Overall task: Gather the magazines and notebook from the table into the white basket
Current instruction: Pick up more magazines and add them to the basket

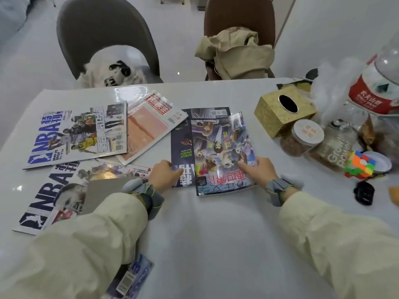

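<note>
A colourful illustrated magazine (pixel 222 147) lies in the table's middle, overlapping a dark magazine (pixel 180 139) under it. My right hand (pixel 258 171) grips the colourful one's near right edge. My left hand (pixel 166 174) holds the dark magazine's near left corner. To the left lie an NBA magazine (pixel 75 134), an orange-covered magazine (pixel 146 128) and a second NBA magazine (pixel 54 190) with a grey notebook (pixel 103 194) on it. Another magazine (pixel 129 277) peeks out under my left sleeve. No white basket is in view.
At the right stand a gold tissue box (pixel 280 113), a snack jar (pixel 302 139), a large water bottle (pixel 380 87), a colour cube (pixel 360 165) and a black object (pixel 364 193). Two chairs (pixel 103 37) face the table's far edge, one holding beige cloth (pixel 237 50).
</note>
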Action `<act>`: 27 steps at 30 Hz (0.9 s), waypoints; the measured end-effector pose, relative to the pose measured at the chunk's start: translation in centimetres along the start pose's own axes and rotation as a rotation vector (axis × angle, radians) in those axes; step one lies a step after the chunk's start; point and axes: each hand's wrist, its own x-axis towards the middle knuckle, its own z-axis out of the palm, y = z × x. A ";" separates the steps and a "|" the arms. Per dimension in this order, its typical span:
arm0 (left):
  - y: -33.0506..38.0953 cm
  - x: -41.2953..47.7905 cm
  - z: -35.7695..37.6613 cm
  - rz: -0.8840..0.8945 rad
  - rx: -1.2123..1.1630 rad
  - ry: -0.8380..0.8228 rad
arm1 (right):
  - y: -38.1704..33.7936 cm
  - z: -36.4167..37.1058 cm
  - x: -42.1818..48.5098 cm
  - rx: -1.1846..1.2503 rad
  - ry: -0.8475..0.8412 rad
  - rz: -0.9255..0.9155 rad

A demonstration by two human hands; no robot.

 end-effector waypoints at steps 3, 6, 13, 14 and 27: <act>0.0 0.9 -0.4 -0.037 -0.074 -0.012 | -2.2 2.6 1.3 -0.179 0.034 0.027; -0.1 1.3 -1.0 -0.068 -0.131 -0.039 | -3.2 3.6 2.1 -0.227 0.057 0.121; 0.6 1.9 -1.8 -0.096 -0.100 -0.122 | -3.2 2.6 3.4 -0.037 -0.027 0.155; 0.7 1.9 -1.8 -0.092 -0.086 -0.131 | -3.2 2.6 3.3 -0.034 -0.049 0.149; 2.6 -2.1 0.1 -0.001 0.205 -0.459 | 0.0 -3.8 -1.3 -0.048 -0.024 -0.128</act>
